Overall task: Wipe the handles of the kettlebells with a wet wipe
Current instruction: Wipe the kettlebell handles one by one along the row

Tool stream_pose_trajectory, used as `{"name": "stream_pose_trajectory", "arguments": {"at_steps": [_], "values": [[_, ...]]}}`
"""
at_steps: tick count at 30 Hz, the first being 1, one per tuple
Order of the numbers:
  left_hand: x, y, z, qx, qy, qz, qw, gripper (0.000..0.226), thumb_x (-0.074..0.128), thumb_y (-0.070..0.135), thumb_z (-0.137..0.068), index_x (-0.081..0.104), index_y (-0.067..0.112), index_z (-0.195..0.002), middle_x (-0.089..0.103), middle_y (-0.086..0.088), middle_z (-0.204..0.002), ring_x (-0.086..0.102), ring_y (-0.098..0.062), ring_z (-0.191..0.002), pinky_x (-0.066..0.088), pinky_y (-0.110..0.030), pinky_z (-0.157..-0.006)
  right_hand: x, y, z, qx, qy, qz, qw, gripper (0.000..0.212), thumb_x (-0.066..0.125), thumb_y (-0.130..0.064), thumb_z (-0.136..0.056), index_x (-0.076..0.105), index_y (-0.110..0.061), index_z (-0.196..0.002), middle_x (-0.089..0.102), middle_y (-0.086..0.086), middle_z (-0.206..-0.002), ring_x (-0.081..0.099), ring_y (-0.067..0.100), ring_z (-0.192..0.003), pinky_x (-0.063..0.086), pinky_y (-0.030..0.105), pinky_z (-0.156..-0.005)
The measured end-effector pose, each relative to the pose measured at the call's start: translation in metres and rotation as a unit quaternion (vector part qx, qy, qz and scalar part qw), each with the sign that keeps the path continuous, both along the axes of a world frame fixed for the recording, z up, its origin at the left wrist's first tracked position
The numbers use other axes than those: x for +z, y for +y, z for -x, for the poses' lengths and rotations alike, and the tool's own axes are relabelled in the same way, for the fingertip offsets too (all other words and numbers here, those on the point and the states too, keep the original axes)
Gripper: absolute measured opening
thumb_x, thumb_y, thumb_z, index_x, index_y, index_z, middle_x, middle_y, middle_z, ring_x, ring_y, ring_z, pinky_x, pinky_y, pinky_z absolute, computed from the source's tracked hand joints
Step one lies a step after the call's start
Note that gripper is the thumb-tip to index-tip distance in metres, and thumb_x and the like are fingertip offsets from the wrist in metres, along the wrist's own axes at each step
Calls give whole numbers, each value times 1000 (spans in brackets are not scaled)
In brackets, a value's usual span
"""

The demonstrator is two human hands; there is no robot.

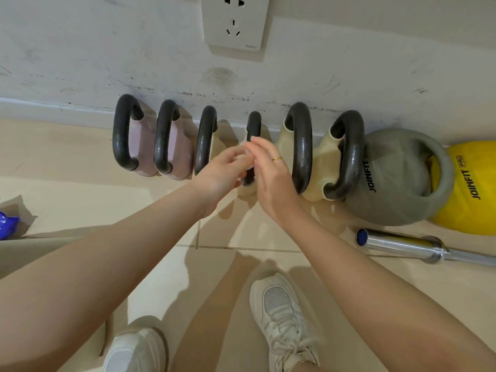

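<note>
Several kettlebells stand in a row against the wall, each with a dark handle. Two pink ones [142, 146] are at the left, cream ones [319, 159] in the middle, then a grey one [397, 178] and a yellow one [472, 189] at the right. My left hand [222, 170] and my right hand [271, 173] meet over the small middle handle [253, 124]. A bit of white wet wipe [245, 157] shows between the fingertips of both hands, mostly hidden. My right hand wears a gold ring.
A chrome barbell end [397, 244] lies on the tiled floor at the right. A blue packet [6, 224] sits at the left edge. A wall socket [234, 21] is above the row. My white shoes [281, 318] stand below on the floor.
</note>
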State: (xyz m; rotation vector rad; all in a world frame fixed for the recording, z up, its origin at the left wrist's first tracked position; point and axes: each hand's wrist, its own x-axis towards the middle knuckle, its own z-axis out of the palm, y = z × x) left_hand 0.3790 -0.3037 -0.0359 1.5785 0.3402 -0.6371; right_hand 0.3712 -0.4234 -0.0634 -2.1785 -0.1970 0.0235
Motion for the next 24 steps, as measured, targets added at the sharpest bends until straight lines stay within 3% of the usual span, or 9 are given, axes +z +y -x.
{"name": "stream_pose_trajectory", "arguments": {"at_steps": [2, 3, 5, 7, 11, 15, 18, 21, 24], "values": [[12, -9, -3, -20, -40, -17, 999, 31, 52, 37, -92, 62, 14, -110, 60, -1, -92, 54, -15, -90, 47, -33, -90, 13, -12, -1, -18, -15, 0, 1000, 33, 37, -12, -99, 47, -9, -130, 53, -5, -119, 50, -4, -104, 35, 1, -87], [17, -13, -5, -35, -59, -21, 997, 32, 55, 36, -90, 63, 10, -106, 60, -4, -89, 54, -16, -85, 48, -33, -85, 19, -21, -2, -20, -5, -7, 1000, 33, 38, -14, -99, 45, -9, -131, 53, -4, -118, 50, 2, -107, 36, 3, -89], [26, -21, -7, -78, -90, 2, 993, 24, 62, 23, -88, 61, 6, -104, 59, -7, -84, 56, -8, -72, 45, -17, -67, 31, -40, -3, -11, 19, -27, 999, 34, 42, -20, -97, 43, -9, -129, 55, 1, -120, 51, 11, -113, 41, 19, -95], [32, -30, -10, -122, -108, 22, 986, 24, 65, 12, -84, 58, 5, -106, 59, -4, -79, 56, 1, -58, 41, -6, -55, 36, -57, -5, 7, 44, -5, 999, 34, 45, -26, -95, 45, -12, -126, 57, 2, -120, 53, 13, -111, 45, 29, -92], [34, -44, -20, -169, -89, 32, 981, 23, 67, 10, -82, 61, 4, -103, 58, 1, -68, 56, -1, -57, 44, -8, -59, 42, -79, -6, 22, 168, -83, 982, 28, 46, -31, -95, 49, -24, -122, 66, -2, -107, 62, 10, -88, 49, 26, -73], [34, -47, -30, -238, -59, 0, 970, 3, 67, 17, -82, 68, 14, -83, 56, 9, -55, 48, -5, -55, 37, -20, -58, 49, -94, -18, 68, 175, -27, 982, 25, 53, -19, -92, 59, -19, -116, 68, -3, -106, 61, 8, -100, 48, 21, -84], [36, -49, -35, -260, -64, 2, 963, 6, 64, 19, -85, 67, 19, -80, 59, 9, -65, 52, -1, -60, 41, -12, -57, 50, -100, -25, 114, 189, -38, 975, 21, 50, -16, -94, 63, -10, -109, 68, 8, -101, 62, 18, -97, 48, 28, -84], [34, -51, -39, -260, -77, -3, 962, 9, 65, 18, -85, 66, 10, -88, 66, 2, -83, 61, -3, -77, 48, -18, -79, 46, -104, -29, 110, 226, -92, 963, 30, 42, -29, -93, 63, -10, -102, 68, 11, -96, 62, 20, -95, 47, 31, -87], [33, -57, -38, -215, -53, 16, 975, 18, 65, 4, -83, 55, 6, -98, 62, 2, -85, 61, 1, -62, 48, -13, -63, 42, -106, -34, 103, 254, -129, 953, 36, 40, -38, -87, 61, -9, -88, 62, 7, -83, 59, 18, -84, 45, 37, -87]]}}
